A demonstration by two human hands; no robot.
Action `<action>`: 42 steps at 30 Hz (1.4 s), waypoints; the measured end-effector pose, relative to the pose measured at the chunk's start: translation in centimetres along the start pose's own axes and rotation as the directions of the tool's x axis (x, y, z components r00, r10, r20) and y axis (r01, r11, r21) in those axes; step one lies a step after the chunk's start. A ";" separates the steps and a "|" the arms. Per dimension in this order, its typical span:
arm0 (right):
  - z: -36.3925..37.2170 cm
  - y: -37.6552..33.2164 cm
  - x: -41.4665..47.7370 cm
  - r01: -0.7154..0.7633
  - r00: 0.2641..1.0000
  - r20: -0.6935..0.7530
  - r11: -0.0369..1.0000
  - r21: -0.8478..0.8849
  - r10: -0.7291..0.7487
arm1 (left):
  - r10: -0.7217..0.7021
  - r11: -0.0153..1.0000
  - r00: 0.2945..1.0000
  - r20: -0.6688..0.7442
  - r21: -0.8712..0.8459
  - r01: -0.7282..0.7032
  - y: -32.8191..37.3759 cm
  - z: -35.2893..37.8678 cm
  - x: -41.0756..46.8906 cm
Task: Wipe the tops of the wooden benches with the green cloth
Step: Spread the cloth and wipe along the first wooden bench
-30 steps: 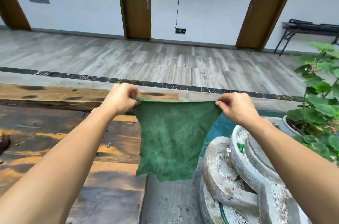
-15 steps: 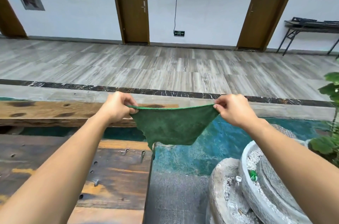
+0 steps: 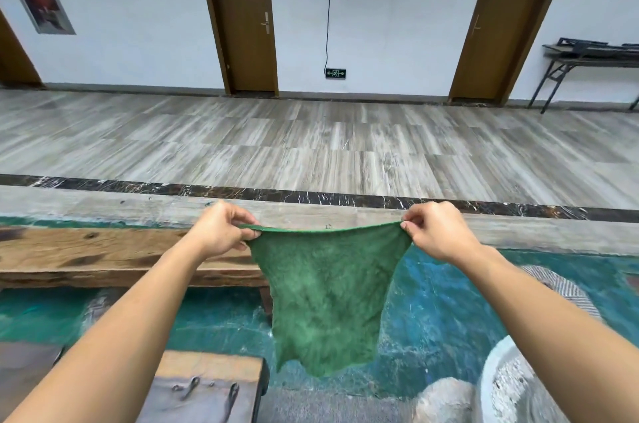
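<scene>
Green cloth (image 3: 328,291): is being held up spread, hanging in the air at the bench's (image 3: 103,256) right end.
Left hand (image 3: 221,232): one top corner is being pinched.
Right hand (image 3: 439,232): the other top corner is being pinched.

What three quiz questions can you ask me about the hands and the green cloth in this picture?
1. True or false: the green cloth lies flat on the wooden bench.
2. Pick one. Look at the left hand and the right hand. Which of them pinches the cloth's top edge? A) just one B) both C) neither
3. Fill the gap: the little green sign sits between two brown ____.

Key
1. False. It hangs in the air from its top corners.
2. B
3. doors
</scene>
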State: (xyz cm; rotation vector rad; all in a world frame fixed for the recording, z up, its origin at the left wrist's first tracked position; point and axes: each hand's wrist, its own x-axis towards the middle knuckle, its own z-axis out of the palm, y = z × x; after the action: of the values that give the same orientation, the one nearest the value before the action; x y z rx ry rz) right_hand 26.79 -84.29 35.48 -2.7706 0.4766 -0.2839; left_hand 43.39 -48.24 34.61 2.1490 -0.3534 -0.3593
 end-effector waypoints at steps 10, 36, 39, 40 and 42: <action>3.3 2.0 15.9 -0.048 0.995 0.088 0.998 -0.027 0.050 | -0.070 0.998 0.995 0.068 0.005 0.070 -0.4 0.2 15.2; 27.3 4.6 59.3 -0.158 0.928 0.331 0.985 -0.072 0.173 | -0.171 0.911 0.977 0.130 0.398 0.107 -12.0 2.3 62.7; 29.7 6.4 58.5 -0.162 0.911 0.370 0.983 -0.089 0.184 | -0.173 0.870 0.968 0.182 0.488 0.063 -13.8 4.0 63.3; 30.2 6.9 57.9 -0.157 0.910 0.372 0.983 -0.096 0.182 | -0.161 0.859 0.966 0.200 0.511 0.038 -14.3 4.5 63.1; 32.8 8.3 56.5 -0.136 0.897 0.405 0.982 -0.129 0.178 | -0.191 0.816 0.952 0.238 0.578 0.019 -17.0 6.9 62.8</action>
State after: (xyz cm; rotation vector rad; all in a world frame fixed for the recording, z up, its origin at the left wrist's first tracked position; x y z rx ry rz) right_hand 84.65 -102.78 10.07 -2.7504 0.6081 0.3731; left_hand 100.38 -67.75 9.02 2.7220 -0.5629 -0.7074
